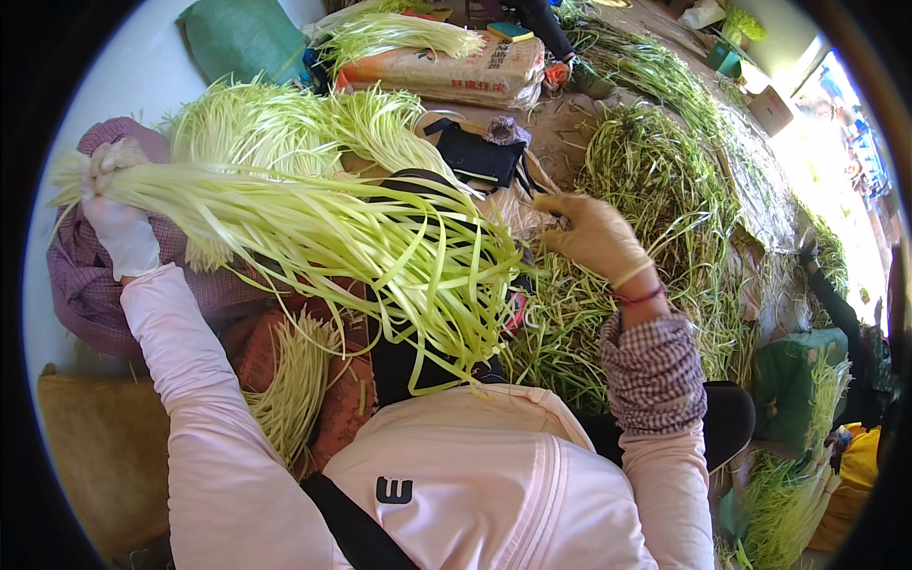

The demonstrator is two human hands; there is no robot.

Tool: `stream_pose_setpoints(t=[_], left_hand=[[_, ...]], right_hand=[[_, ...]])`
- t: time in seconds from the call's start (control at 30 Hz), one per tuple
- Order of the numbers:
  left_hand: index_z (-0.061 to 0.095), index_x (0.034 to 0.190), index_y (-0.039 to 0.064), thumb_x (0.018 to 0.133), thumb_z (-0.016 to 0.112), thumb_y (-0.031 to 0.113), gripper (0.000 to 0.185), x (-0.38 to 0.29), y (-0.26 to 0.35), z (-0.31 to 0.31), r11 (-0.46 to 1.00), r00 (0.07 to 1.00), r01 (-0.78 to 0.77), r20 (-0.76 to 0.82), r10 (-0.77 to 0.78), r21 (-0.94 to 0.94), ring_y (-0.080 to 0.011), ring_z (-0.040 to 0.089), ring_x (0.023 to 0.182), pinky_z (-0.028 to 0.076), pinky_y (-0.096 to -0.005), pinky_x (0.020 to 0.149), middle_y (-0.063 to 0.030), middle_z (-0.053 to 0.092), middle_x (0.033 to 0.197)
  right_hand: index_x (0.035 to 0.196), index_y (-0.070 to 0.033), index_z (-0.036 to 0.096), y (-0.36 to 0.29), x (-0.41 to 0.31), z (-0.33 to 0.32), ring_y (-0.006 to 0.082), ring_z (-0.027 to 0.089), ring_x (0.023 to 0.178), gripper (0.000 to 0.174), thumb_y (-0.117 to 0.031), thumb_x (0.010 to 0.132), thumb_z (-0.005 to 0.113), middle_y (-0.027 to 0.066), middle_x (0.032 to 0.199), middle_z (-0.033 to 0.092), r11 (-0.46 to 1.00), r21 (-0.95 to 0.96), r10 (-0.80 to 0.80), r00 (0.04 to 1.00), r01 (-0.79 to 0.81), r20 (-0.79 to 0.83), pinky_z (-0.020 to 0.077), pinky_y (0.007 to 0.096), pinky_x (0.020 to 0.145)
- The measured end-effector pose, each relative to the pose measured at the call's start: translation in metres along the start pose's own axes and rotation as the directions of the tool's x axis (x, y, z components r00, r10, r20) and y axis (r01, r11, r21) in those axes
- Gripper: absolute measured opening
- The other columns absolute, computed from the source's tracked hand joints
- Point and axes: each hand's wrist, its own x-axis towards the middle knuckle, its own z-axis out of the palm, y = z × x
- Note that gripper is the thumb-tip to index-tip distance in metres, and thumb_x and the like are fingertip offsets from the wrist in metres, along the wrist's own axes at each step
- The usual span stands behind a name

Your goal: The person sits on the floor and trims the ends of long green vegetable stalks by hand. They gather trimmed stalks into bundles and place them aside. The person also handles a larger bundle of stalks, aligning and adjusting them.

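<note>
My left hand (pixel 121 214), in a pale glove, is closed around the white stem end of a large bundle of pale yellow-green chives (pixel 335 221). The long leaves fan out to the right across my lap, their tips hanging loose. Just right of those tips is my right hand (pixel 598 231) in a yellowish glove, slightly blurred, fingers apart and nothing visible in them. Behind the held bundle lie more heaped chives (pixel 249 121). A smaller bunch of chives (pixel 299 385) rests on a red woven sack (pixel 349 413) by my left arm.
Loose green trimmings (pixel 648 178) cover the floor to the right. A stuffed woven sack (pixel 456 75) carries more chives at the back, near another person's leg (pixel 545 28). A black bag (pixel 477 153) lies ahead. A green bundle (pixel 798 385) stands at right, a purple checked cloth (pixel 92 285) at left.
</note>
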Motion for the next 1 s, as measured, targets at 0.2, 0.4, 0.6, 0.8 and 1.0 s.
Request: stream_pose_setpoints(t=[0.2, 0.4, 0.6, 0.8, 1.0], left_hand=[[0.04, 0.067, 0.012, 0.083, 0.055, 0.016, 0.022, 0.0, 0.002, -0.003, 0.977, 0.989, -0.075, -0.113, 0.099, 0.199, -0.0116, 0.046, 0.075, 0.04, -0.0278, 0.077, 0.0005, 0.04, 0.069], [0.039, 0.064, 0.012, 0.083, 0.056, 0.016, 0.025, 0.002, -0.011, 0.01, 0.999, 0.995, -0.024, 0.095, 0.021, 0.031, -0.0117, 0.044, 0.075, 0.039, -0.0273, 0.075, 0.0001, 0.041, 0.071], [0.039, 0.064, 0.012, 0.085, 0.055, 0.017, 0.027, -0.002, -0.012, 0.022, 0.994, 1.0, 0.005, 0.024, -0.002, -0.109, -0.0122, 0.043, 0.074, 0.038, -0.0285, 0.073, 0.0025, 0.038, 0.065], [0.038, 0.065, 0.011, 0.089, 0.052, 0.015, 0.028, 0.005, -0.005, 0.005, 0.989, 0.99, -0.069, -0.112, 0.084, 0.13, -0.0148, 0.043, 0.073, 0.039, -0.03, 0.074, 0.0006, 0.037, 0.064], [0.038, 0.067, 0.009, 0.087, 0.053, 0.013, 0.025, 0.018, 0.004, 0.0, 0.988, 0.979, -0.031, -0.195, 0.06, 0.151, -0.0188, 0.044, 0.077, 0.04, -0.0324, 0.075, -0.0027, 0.04, 0.067]], right_hand=[[0.092, -0.003, 0.07, -0.023, -0.024, 0.0, 0.0124, 0.061, 0.063, 0.015, -0.01, 0.079, 0.072, 0.0049, 0.077, 0.068, 0.942, 0.244, -0.158, 0.946, 0.23, -0.281, 0.0498, 0.0235, 0.059], [0.087, -0.01, 0.068, -0.062, -0.015, 0.042, 0.0291, 0.064, 0.071, 0.022, -0.03, 0.08, 0.067, 0.0099, 0.076, 0.065, 0.971, 0.054, -0.225, 0.964, 0.235, -0.141, 0.05, 0.0393, 0.063], [0.083, -0.007, 0.063, -0.054, 0.007, 0.04, 0.0322, 0.063, 0.073, 0.015, -0.022, 0.084, 0.06, 0.0119, 0.076, 0.065, 0.958, -0.113, -0.286, 0.909, 0.264, -0.304, 0.0498, 0.0413, 0.063], [0.085, -0.008, 0.067, -0.004, 0.041, 0.056, 0.0333, 0.065, 0.077, 0.02, -0.025, 0.083, 0.056, 0.0172, 0.081, 0.066, 0.994, -0.06, 0.075, 0.966, -0.093, -0.248, 0.0513, 0.0445, 0.067], [0.09, -0.007, 0.069, 0.041, 0.002, 0.032, 0.0285, 0.067, 0.081, 0.037, -0.042, 0.079, 0.065, 0.0155, 0.089, 0.069, 0.886, -0.208, 0.436, 0.897, -0.414, 0.073, 0.052, 0.038, 0.074]])
